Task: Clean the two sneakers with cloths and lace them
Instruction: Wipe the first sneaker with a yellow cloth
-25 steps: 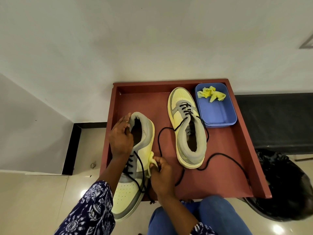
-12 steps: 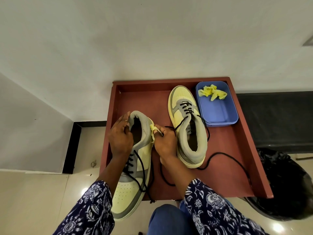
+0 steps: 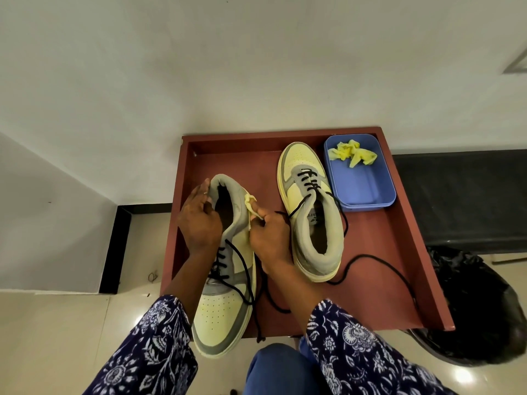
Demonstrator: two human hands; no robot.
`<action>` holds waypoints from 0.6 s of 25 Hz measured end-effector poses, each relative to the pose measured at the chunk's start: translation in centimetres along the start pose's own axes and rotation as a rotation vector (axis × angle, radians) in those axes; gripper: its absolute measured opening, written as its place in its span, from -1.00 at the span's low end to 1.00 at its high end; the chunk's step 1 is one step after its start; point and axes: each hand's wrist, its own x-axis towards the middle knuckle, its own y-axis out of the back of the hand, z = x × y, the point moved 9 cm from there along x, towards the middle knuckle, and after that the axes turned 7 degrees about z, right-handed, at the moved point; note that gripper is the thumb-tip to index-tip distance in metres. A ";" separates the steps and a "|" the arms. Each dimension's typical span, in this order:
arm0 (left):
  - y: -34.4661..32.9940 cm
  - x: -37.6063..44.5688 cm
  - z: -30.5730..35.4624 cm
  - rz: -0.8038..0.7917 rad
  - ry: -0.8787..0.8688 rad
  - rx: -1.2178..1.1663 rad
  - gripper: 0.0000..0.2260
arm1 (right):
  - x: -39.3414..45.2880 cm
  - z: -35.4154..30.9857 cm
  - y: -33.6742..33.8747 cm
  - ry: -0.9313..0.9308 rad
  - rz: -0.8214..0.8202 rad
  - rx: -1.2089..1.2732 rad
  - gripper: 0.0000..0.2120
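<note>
Red-brown tray (image 3: 379,252), open top, low walls: holds one blue tub, one sneaker standing flat, and the heel half of a second sneaker.

Black bin bag (image 3: 482,303), one, on the floor at the tray's right front corner; contents not visible.

Sneakers, count 2, pale yellow with grey. Held sneaker (image 3: 225,306): toe toward the person and overhanging the tray's front edge, heel raised over the tray. Second sneaker (image 3: 313,223): upright on the tray floor, toe toward the wall, just left of the tub.

Blue tub (image 3: 368,192), one, back right corner of the tray: contains one crumpled yellow cloth (image 3: 352,157) at its far end.

Black laces, partly threaded on both sneakers; loose lengths (image 3: 379,266) trail over the tray floor.

Left hand (image 3: 199,220): fingers curled round the held sneaker's heel collar, gripping it.

Right hand (image 3: 269,236): pinches a small yellow cloth (image 3: 251,208) against the sneaker's right heel side.

Cloths, count 2.
</note>
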 end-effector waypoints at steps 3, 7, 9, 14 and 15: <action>0.1 -0.1 -0.2 -0.013 0.023 0.009 -0.69 | -2.9 -0.4 0.6 0.180 0.001 -0.078 -0.63; 0.5 -0.3 0.3 -0.027 -0.006 0.003 -0.71 | -6.8 -0.4 0.7 0.468 0.097 -0.190 -0.67; 0.8 -0.5 0.5 -0.048 -0.013 0.013 -0.71 | -8.0 -0.4 0.5 0.571 0.105 -0.223 -0.69; 2.0 -1.4 -0.1 -0.075 0.046 -0.025 -0.72 | -10.3 1.1 -0.3 0.568 -0.126 -0.336 -0.56; 2.4 -1.7 -0.2 -0.079 0.063 -0.027 -0.72 | -10.5 1.4 -0.4 0.511 -0.170 -0.300 -0.58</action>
